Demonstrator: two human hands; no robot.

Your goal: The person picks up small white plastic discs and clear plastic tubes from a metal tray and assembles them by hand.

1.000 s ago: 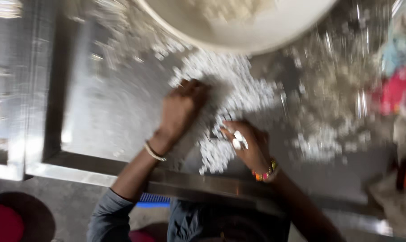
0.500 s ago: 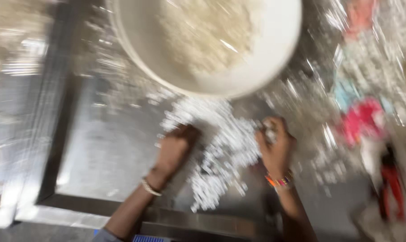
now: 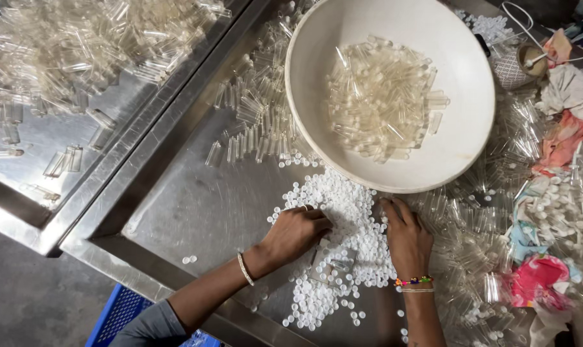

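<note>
Two hands work at the near edge of the steel tabletop [image 3: 195,212], both resting on one heap of small white caps [image 3: 343,250]. The left hand [image 3: 296,232] lies curled at the heap's nine-o'clock edge, fingers bent down into the caps; whether it pinches anything cannot be told. The right hand [image 3: 407,238] lies flat at the heap's three-o'clock edge, fingers together and pointing toward twelve o'clock, nothing visibly gripped. The caps thus sit between the two hands, touching both, and the heap's long axis runs from six o'clock up toward twelve, ending just beneath the rim of a big white bowl [image 3: 471,128]. Neither hand is clearly nearer; the left is dug in deeper. A clear tube or two [image 3: 335,265] lie among the caps near the heap's middle. Inside the bowl rests a pile of clear plastic tubes [image 3: 381,96]. More such tubes lie loose [image 3: 253,122] at eleven o'clock from the hands, and crumpled coloured cloths [image 3: 548,276] lie at three o'clock.
</note>
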